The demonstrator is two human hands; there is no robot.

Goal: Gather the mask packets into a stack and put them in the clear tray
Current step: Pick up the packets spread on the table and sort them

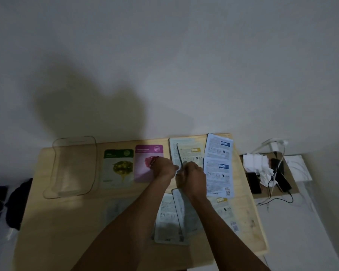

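Note:
Several mask packets lie spread on the wooden table (63, 227). A green packet (116, 169) and a pink packet (148, 153) lie face up near the middle. Pale packets lie face down: a yellow-labelled one (191, 154), two blue-labelled ones (219, 147) (218, 178), and more near the front (167, 220). My left hand (163, 169) and my right hand (193, 177) meet at the yellow-labelled packet, both pinching its lifted left edge. The clear tray (55, 173) stands at the far left with nothing in it.
To the right, a lower board (293, 189) carries crumpled white tissue (256, 163), dark phones (253, 182) and charging cables (278, 167). Dark cloth (18, 204) lies left of the table. A plain wall rises behind the table's far edge.

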